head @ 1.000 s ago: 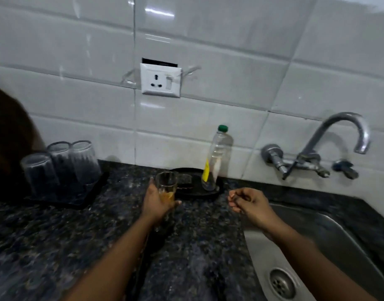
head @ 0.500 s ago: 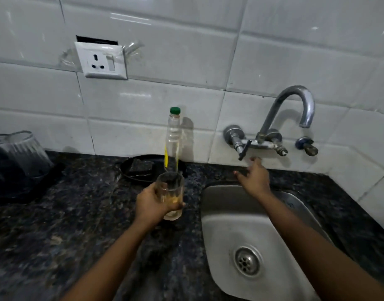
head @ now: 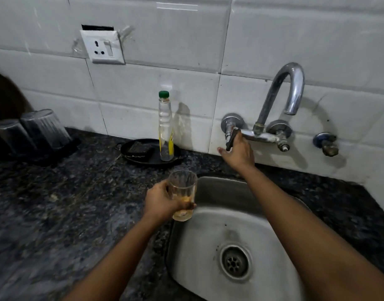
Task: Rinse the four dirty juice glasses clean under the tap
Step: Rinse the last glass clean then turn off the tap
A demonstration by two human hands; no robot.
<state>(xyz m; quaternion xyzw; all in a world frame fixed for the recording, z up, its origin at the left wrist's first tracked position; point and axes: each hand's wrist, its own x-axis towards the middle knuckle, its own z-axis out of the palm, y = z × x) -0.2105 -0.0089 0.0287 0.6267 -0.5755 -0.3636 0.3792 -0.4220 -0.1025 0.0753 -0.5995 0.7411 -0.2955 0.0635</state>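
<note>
Your left hand (head: 163, 202) grips a glass (head: 182, 195) with fingers wrapped round its lower half, holding it upright over the left rim of the sink (head: 208, 185); a little orange juice sits in its bottom, so it is not rinsed yet. Your right hand (head: 238, 152) is up at the tap (head: 273, 109) on the back wall, touching the dark lever (head: 231, 139) at its left valve; the thumb sticks out to the left and the other fingers are hidden behind the hand, so you cannot tell how tightly they close on the lever. No water runs from the spout. At the far left edge of the counter (head: 56, 213), two glasses (head: 32, 131) stand upside down on a dark tray (head: 65, 146); whether they are washed is hard to tell from here, and a fourth glass is not in view. A bottle (head: 165, 127) stands on a black dish (head: 147, 158) by the back wall. Judged from this, the job looks early or mid-way: this glass needs water turned on, juice tipped out and a rinse, and the others may need the same.
</note>
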